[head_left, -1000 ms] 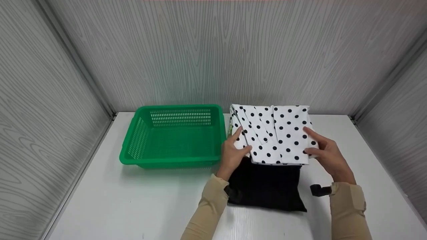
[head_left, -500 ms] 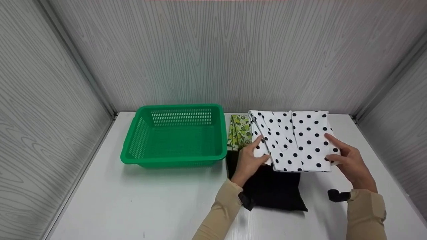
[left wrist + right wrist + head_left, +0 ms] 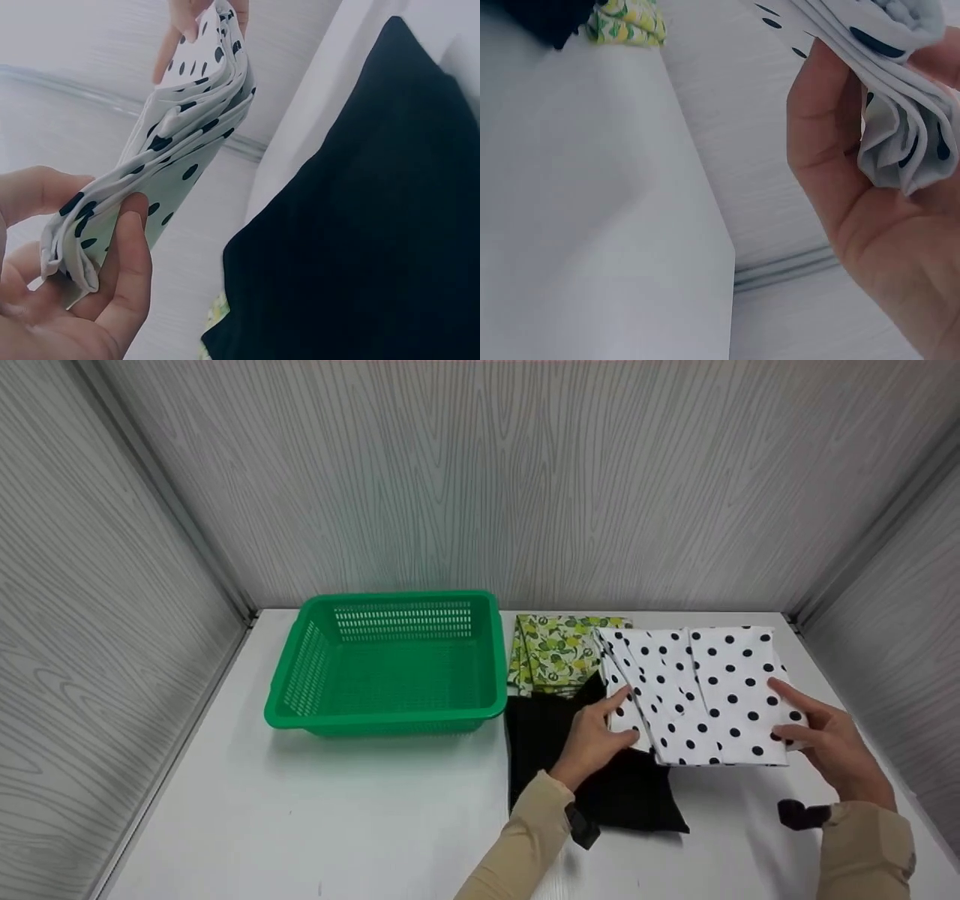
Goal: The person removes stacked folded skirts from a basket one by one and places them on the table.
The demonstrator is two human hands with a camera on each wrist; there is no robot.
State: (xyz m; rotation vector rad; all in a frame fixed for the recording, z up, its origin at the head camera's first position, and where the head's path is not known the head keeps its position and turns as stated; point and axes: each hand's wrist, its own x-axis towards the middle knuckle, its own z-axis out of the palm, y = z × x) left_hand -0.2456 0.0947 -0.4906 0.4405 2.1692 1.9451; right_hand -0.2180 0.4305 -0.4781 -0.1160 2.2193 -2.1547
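Your left hand [image 3: 592, 739] and right hand [image 3: 829, 742] each pinch an edge of the dotted cloth [image 3: 701, 694], carried right since a second ago, lifted off the black cloth [image 3: 555, 735], uncovering the lemon cloth [image 3: 559, 649].

both hands [image 3: 592, 735] [image 3: 829, 742] raised, fingers pinching (thumbs on top), forearms angled inward.

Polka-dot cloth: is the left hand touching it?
Touching. The left wrist view shows the left hand pinching the folded polka-dot cloth, thumb against its dotted face.
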